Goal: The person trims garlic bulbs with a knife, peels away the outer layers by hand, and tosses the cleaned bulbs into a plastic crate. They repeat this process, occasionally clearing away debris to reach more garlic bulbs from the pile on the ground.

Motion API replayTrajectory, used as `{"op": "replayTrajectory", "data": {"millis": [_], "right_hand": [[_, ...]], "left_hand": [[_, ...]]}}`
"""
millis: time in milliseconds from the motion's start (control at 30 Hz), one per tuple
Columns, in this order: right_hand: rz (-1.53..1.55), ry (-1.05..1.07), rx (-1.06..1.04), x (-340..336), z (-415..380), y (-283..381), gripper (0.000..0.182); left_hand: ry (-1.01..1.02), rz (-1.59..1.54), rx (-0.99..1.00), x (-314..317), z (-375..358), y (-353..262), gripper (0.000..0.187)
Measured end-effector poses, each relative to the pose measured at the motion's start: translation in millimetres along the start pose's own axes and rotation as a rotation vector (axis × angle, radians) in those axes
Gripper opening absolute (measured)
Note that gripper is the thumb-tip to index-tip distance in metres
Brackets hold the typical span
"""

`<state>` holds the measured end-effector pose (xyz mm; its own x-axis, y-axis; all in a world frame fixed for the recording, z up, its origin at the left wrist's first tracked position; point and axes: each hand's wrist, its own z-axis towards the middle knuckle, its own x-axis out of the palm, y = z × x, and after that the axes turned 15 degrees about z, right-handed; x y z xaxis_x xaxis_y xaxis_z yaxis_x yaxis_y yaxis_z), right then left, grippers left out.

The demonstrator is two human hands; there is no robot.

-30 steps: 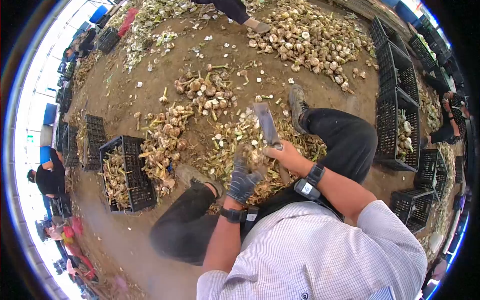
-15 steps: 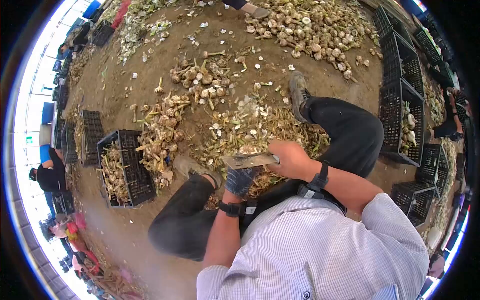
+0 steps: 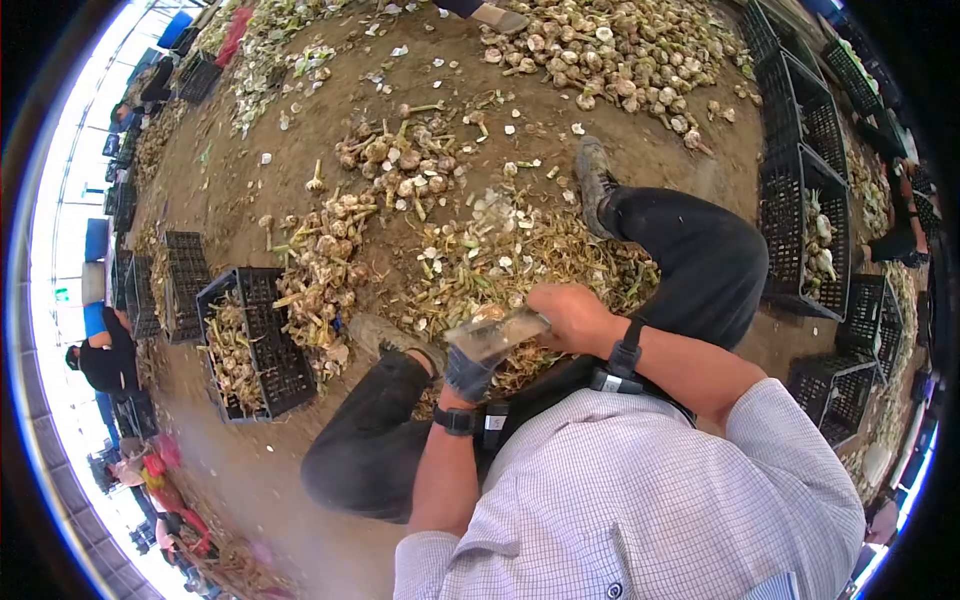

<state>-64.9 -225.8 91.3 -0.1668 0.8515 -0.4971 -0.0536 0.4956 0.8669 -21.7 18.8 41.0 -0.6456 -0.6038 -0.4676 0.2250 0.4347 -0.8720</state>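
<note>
My right hand (image 3: 572,318) is bare and closed around the handle of a wide, flat-bladed knife (image 3: 480,338). The blade reaches left across my left hand (image 3: 468,374), which wears a dark grey glove. Just past the blade's far edge a pale garlic bulb (image 3: 490,312) shows. My gloved fingers seem closed on it, though the blade hides most of them. Under both hands lies a litter of cut stems and peelings (image 3: 500,250), between my bent legs.
A black crate of garlic stems (image 3: 285,345) stands left, beside a heap of untrimmed garlic (image 3: 325,250). Ahead is a larger garlic pile (image 3: 640,60), with another person's shoe (image 3: 505,20) near it. Stacked black crates (image 3: 805,220) line the right. Other people sit along both sides.
The knife blade has tilted and its outer end has come lower and nearer me. My gloved hand and the garlic bulb have shifted slightly left and down. The view has moved a little.
</note>
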Motion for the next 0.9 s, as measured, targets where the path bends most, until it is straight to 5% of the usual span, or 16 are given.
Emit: {"op": "replayTrajectory", "data": {"millis": [133, 233, 333, 400, 433, 600, 700, 800, 900], "right_hand": [[-0.114, 0.081, 0.420, 17.5, -8.9, -68.1, 0.028], [0.004, 0.009, 0.462, 7.5, -1.9, -74.4, 0.030], [0.211, -0.012, 0.645, -0.6, 3.8, -46.7, 0.034], [0.096, -0.036, 0.589, 18.7, -3.3, -84.4, 0.036], [0.029, -0.065, 0.557, 22.7, 0.6, -96.7, 0.038], [0.020, -0.055, 0.547, 19.3, 7.4, -70.3, 0.036], [0.079, -0.052, 0.530, 21.0, 3.5, -75.2, 0.037], [0.048, 0.067, 0.569, 19.5, 16.0, -65.8, 0.037], [0.041, 0.117, 0.564, 24.1, 27.8, -65.2, 0.039]], "left_hand": [[0.119, -0.504, -0.126, -15.6, -0.2, -16.1, 0.033], [-0.153, -0.507, -0.398, -17.4, 45.6, -48.2, 0.033], [-0.204, -0.592, -0.030, -37.0, 103.8, -128.8, 0.052], [-0.205, -0.718, 0.148, -43.2, 139.6, -152.7, 0.067], [-0.209, -0.689, 0.011, -48.8, 165.2, -147.2, 0.073], [-0.495, 0.096, -0.322, -95.4, 174.2, -33.6, 0.067], [-0.726, 0.521, -0.570, -140.0, 133.8, 110.5, 0.059], [-0.490, 0.965, -1.174, -198.0, 104.4, 138.3, 0.082], [-0.485, 0.817, -1.286, -245.5, 83.2, 195.5, 0.076]]}}
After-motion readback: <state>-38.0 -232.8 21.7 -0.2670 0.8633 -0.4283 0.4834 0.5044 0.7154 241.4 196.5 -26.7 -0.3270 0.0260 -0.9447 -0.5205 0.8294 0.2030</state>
